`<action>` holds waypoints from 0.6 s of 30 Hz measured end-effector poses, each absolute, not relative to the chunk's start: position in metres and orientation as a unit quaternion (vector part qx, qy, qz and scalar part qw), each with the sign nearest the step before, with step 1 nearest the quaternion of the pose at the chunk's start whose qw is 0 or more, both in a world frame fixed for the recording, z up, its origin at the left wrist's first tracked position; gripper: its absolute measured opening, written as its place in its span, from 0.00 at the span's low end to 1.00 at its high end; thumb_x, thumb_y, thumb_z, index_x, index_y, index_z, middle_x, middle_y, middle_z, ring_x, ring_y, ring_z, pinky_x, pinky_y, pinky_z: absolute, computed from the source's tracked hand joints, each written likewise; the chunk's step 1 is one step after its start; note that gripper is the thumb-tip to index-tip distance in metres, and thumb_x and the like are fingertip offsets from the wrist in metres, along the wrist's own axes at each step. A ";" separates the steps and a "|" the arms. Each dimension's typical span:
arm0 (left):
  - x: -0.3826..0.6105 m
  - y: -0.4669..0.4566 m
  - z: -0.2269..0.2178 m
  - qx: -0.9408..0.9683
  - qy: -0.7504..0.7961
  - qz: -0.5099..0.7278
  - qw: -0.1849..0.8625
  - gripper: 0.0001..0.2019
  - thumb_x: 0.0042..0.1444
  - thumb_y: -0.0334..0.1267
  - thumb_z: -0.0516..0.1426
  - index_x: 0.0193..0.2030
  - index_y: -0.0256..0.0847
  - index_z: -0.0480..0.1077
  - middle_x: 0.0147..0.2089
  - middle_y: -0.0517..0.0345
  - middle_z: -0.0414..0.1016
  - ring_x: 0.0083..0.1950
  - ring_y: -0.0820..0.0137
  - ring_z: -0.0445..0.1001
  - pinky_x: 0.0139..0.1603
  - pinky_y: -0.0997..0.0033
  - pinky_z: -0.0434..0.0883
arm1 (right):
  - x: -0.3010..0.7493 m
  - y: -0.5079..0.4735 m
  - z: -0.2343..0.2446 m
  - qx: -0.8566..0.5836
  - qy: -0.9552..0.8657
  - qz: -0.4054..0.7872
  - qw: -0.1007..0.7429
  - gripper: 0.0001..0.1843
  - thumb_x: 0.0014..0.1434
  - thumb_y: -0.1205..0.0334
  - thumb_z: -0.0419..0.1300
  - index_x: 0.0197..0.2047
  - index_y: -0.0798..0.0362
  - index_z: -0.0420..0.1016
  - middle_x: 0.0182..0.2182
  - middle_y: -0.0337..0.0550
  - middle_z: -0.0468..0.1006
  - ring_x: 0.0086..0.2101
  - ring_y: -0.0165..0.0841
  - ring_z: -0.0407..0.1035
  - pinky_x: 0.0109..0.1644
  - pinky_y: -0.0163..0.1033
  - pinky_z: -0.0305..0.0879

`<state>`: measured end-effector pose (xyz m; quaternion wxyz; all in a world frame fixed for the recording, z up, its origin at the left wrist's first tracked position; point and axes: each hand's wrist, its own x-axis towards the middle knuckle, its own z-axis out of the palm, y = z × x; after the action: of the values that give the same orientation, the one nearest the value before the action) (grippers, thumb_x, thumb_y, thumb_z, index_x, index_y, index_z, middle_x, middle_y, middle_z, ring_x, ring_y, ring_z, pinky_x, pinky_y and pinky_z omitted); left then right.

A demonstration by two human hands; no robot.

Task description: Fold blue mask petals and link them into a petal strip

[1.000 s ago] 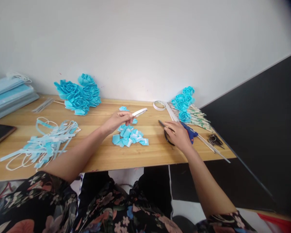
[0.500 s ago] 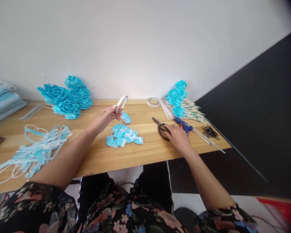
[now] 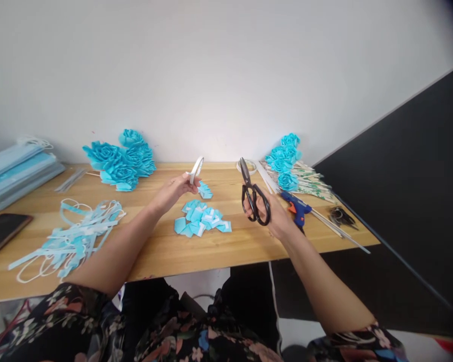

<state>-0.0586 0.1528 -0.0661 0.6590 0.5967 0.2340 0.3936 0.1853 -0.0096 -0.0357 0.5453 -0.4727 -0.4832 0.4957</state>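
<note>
My left hand (image 3: 176, 187) pinches a white roll of tape (image 3: 196, 170) and holds it above the wooden table (image 3: 158, 241). Black scissors (image 3: 252, 195) stand blades-up in my right hand (image 3: 275, 213), lifted off the table. Between both hands lies a small heap of cut blue paper pieces (image 3: 201, 217), with one more blue piece (image 3: 205, 191) just under the tape roll.
Blue paper roses (image 3: 121, 158) lie at the back left, more roses on sticks (image 3: 289, 161) at the back right. A blue glue gun (image 3: 298, 206), a second tape roll (image 3: 249, 165), cut mask strips (image 3: 71, 234), stacked masks (image 3: 15, 171) and a phone (image 3: 2, 229) are also there.
My right hand has picked the scissors up off the table and raised them. The left hand still holds the tape roll, now turned more upright.
</note>
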 end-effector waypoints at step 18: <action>-0.061 0.152 -0.068 0.650 0.167 0.340 0.659 0.30 0.63 0.61 0.50 0.41 0.32 0.77 0.42 0.42 0.79 0.43 0.60 0.77 0.49 0.58 0.73 | 0.161 0.026 -0.031 -0.320 -0.654 0.584 0.359 0.35 0.65 0.36 0.51 0.61 0.56 0.67 0.29 0.38 0.68 0.24 0.26 0.58 0.30 0.35 0.61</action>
<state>-0.0606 0.1525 -0.0676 0.6591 0.6495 0.1674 0.3400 0.1610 0.0258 -0.0315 0.3588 -0.3202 -0.6538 0.5842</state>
